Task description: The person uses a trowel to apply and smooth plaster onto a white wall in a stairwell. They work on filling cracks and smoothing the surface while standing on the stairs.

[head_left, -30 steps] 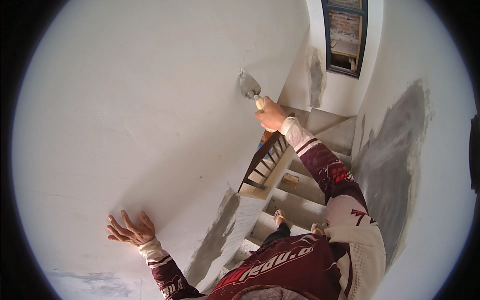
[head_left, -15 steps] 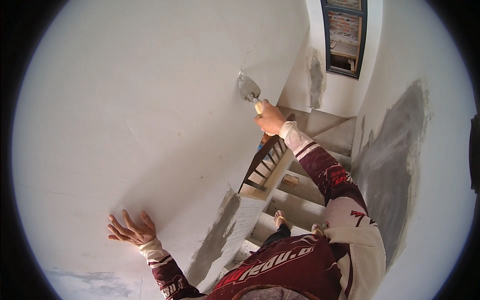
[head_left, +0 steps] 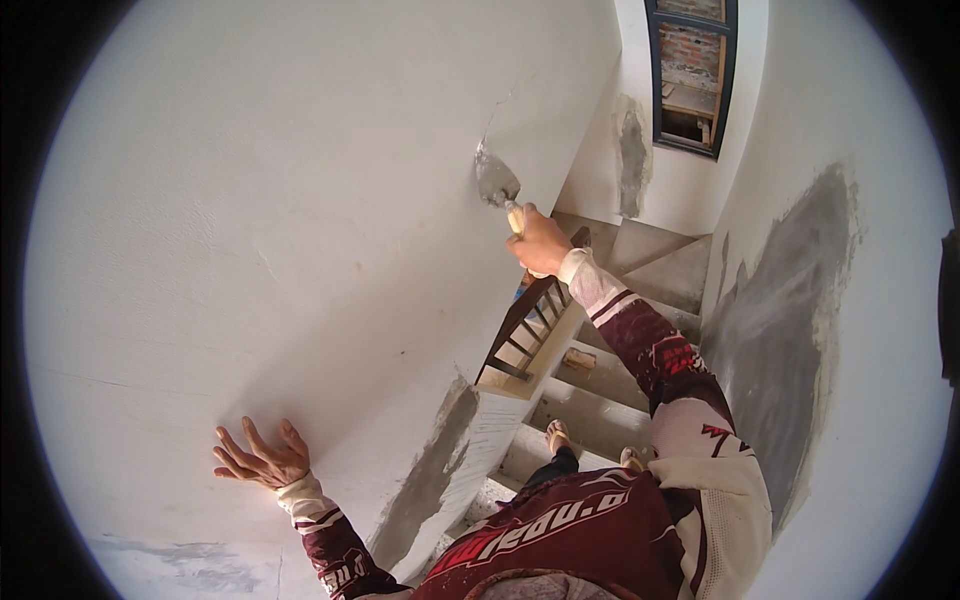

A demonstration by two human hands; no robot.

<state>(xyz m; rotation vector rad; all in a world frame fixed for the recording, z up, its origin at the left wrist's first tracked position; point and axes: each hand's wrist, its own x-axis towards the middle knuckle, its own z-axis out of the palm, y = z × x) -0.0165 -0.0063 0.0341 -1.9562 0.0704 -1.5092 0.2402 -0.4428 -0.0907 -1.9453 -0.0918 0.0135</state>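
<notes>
Head view: gripping a trowel (head_left: 503, 194) in the right hand (head_left: 540, 243), holding its blade (head_left: 496, 178) at the wall crack (head_left: 486, 132), spreading the empty left hand (head_left: 265, 462) against the white wall (head_left: 250, 250), ideally pressing evenly.

1. The person's right grip (head_left: 541, 241), a bare hand, is closed around the pale handle of a trowel (head_left: 496, 178).
2. The trowel's grey blade points up and slightly left, its tip at the lower end of a thin crack (head_left: 487, 127) in the white wall (head_left: 300, 210).
3. The left grip (head_left: 270, 462), also bare, has its fingers spread against that wall, lower and well apart from the trowel.
4. Below the right arm run concrete stairs (head_left: 602, 378) beside a dark railing (head_left: 512, 325).
5. A large grey patch (head_left: 785, 310) covers part of the right-hand wall (head_left: 885, 300).
</notes>
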